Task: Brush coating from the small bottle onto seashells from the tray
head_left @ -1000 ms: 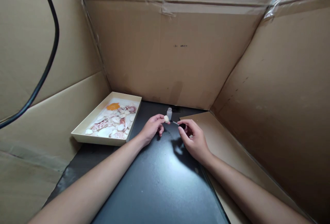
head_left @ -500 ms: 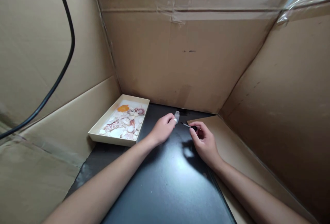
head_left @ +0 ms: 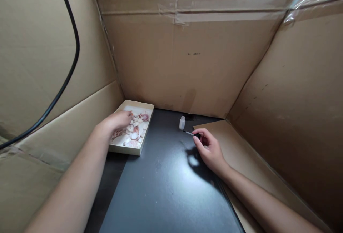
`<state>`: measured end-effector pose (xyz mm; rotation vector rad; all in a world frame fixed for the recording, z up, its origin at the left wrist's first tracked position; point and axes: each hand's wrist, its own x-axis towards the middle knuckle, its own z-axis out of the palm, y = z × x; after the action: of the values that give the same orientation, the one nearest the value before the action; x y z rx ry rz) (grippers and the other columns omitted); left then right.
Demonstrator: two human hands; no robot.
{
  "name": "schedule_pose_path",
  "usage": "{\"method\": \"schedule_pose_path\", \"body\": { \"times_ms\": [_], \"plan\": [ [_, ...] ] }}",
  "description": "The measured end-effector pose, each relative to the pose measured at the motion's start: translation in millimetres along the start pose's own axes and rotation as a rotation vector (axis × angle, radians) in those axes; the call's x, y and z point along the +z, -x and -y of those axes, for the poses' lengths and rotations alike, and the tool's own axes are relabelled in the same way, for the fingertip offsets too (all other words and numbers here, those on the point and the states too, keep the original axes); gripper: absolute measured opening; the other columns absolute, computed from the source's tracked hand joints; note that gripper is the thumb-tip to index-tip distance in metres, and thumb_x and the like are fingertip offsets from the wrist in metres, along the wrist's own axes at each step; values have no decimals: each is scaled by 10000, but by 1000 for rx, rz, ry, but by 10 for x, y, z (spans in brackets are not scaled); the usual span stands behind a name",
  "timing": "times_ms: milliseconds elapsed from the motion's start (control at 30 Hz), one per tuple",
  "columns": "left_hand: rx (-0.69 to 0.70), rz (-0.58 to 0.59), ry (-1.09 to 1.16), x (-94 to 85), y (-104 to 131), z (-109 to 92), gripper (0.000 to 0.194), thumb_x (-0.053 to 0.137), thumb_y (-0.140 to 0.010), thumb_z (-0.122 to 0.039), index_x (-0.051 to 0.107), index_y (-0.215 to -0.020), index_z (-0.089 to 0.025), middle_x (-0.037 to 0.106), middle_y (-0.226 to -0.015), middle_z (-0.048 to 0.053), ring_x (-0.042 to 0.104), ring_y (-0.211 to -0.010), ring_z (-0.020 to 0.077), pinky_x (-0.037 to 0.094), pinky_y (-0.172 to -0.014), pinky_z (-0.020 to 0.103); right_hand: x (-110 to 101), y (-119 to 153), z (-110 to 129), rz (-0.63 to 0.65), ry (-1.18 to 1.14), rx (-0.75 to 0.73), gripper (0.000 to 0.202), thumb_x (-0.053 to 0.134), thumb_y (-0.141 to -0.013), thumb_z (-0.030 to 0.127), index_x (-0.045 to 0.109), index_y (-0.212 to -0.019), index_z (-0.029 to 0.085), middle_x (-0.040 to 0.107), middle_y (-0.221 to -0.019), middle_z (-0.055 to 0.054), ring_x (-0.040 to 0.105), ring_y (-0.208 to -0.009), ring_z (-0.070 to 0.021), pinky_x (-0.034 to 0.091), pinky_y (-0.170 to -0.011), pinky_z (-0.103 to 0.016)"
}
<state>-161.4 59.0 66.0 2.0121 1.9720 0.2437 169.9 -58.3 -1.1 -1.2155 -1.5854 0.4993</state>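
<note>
My left hand (head_left: 122,119) is over the back left of a shallow cream box (head_left: 138,151) of shells (head_left: 135,129). Its fingertips are together at the orange piece there, and what they grip, if anything, is hidden. My right hand (head_left: 210,149) pinches the black cap of a small brush (head_left: 197,135), whose thin tip points left. Just beyond the brush tip, a small whitish open bottle (head_left: 182,123) stands upright on the dark table (head_left: 160,176).
Cardboard walls (head_left: 171,61) enclose the table at the back and both sides. A flat cardboard sheet (head_left: 235,140) lies along the right. A black cable (head_left: 76,50) hangs at the left.
My left hand has moved from beside the bottle, left into the box of shells. The white piece at its fingers no longer shows there. My right hand still holds the brush, nearly in place.
</note>
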Motion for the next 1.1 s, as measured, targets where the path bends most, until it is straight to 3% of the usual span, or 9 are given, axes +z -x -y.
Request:
{"method": "schedule_pose_path", "body": {
  "times_ms": [133,333,500,733,900,1100],
  "plan": [
    [-58,65,-168,-37,26,-12,205,439,-744,-258,625,-777,-178,668,-876,135,609,-733,257,431,-650,347,-2,3,13,14,-12,3,145,539,-883,305,594,-960,196,487,-680,17,438,-590,-133,345,-550,-258],
    [50,-111,-302,13,58,-112,360,401,-796,-226,651,-1053,-190,587,-1081,155,554,-1034,298,444,-828,364,-7,12,8,21,-17,1,144,542,-883,305,597,-963,200,479,-672,22,440,-594,-133,343,-552,-257],
    [85,-22,-334,53,80,-168,389,453,-764,-183,670,-1087,-195,590,-1102,145,498,-1124,309,397,-927,370,-1,2,3,21,-20,1,142,540,-879,302,598,-955,197,481,-679,19,437,-589,-131,341,-547,-257],
    [70,-14,-298,46,122,-168,278,506,-639,-142,655,-866,-198,613,-944,126,541,-984,295,416,-725,325,-4,15,17,30,-27,4,147,541,-881,308,600,-959,198,479,-690,18,437,-590,-129,344,-548,-256],
    [93,27,-243,38,8,-68,169,497,-692,-263,597,-799,-178,601,-872,101,569,-780,232,378,-635,306,3,13,19,25,-26,5,145,542,-875,303,602,-957,199,479,-682,20,440,-589,-132,346,-548,-257],
    [91,64,-147,64,-9,-37,198,514,-717,-376,511,-665,-186,580,-745,72,512,-634,184,314,-566,298,4,0,12,28,-25,7,146,539,-878,299,600,-963,197,486,-692,16,440,-596,-131,348,-553,-257]
  ]
}}
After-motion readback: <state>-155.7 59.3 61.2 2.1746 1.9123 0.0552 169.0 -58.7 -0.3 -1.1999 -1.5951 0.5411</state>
